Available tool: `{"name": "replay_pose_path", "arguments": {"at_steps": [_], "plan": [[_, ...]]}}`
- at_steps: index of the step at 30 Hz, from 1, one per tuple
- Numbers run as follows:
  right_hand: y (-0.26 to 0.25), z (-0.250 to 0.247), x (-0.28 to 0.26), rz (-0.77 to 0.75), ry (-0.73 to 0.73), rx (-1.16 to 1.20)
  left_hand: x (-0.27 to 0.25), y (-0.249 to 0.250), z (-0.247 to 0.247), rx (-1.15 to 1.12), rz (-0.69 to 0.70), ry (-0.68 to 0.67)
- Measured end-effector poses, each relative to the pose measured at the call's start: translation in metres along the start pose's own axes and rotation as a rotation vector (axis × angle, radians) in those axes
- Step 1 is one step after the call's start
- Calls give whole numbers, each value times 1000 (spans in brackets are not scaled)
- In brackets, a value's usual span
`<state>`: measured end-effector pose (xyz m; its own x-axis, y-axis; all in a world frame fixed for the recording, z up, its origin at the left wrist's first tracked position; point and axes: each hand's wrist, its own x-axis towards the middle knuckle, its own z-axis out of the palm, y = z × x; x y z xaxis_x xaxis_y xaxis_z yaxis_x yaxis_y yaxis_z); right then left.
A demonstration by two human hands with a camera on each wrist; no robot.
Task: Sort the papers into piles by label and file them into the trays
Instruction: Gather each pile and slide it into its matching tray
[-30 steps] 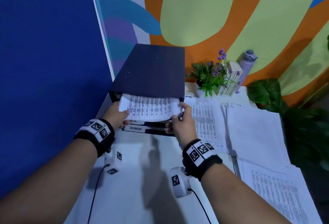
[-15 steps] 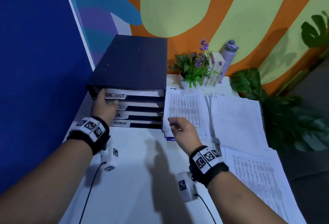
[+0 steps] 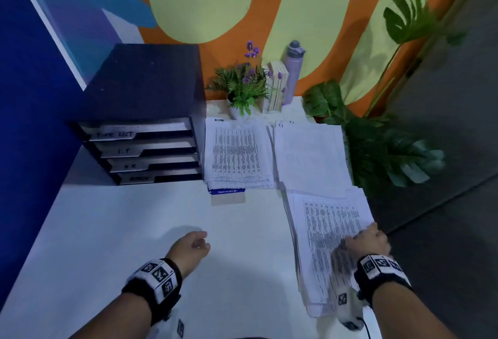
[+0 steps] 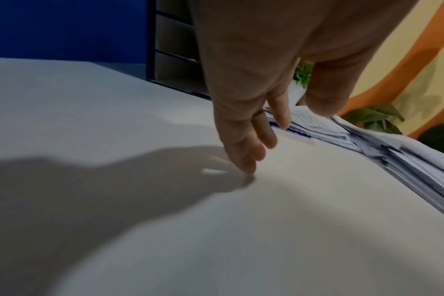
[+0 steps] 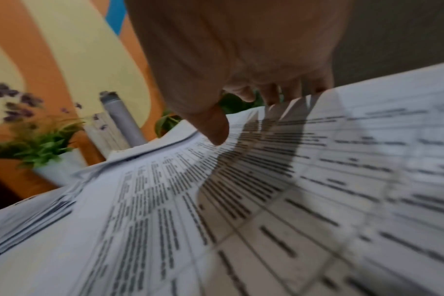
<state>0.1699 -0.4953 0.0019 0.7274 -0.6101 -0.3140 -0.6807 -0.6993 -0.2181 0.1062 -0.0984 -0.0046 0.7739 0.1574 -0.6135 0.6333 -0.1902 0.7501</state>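
With that sheaf now filed in the top tray [image 3: 140,130], we have swung to the near pile [image 3: 327,233] on the tabletop [image 3: 134,231], right hand [image 3: 370,241] pinching its edge, left hand [image 3: 190,251] loose and empty.

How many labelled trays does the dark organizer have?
4, stacked in the organizer at the table's back left: top tray, second tray marked I.T, third tray, bottom tray.

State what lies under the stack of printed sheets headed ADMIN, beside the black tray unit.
Under the ADMIN-headed stack of printed sheets, a blue-and-white strip and a tan card stick out at the near edge. The rest is covered.
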Motion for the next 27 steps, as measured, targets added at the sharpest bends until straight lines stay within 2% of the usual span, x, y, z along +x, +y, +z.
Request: {"name": "replay_pose_path", "arguments": {"at_steps": [5,7,16,19,22,25,27], "plan": [[18,20,-3,-68,-117,-71,-3,5,36,55,-51,-53],[17,21,-10,-92,-182,-66,-5,9,45,7,-100,-64],[-32,34,-59,-185,-334,-119,-14,14,49,-250,-324,-139],[-55,51,-79,-221,-365,27,-12,11,39,-379,-339,-153],[-74,62,-97,-263,-437,257,-13,8,21,-334,-313,-62],[-87,69,-109,-319,-596,321,-12,-3,-1,-345,-320,-4],[-95,71,-119,-411,-612,356,-13,-11,-14,-329,-298,30]]}}
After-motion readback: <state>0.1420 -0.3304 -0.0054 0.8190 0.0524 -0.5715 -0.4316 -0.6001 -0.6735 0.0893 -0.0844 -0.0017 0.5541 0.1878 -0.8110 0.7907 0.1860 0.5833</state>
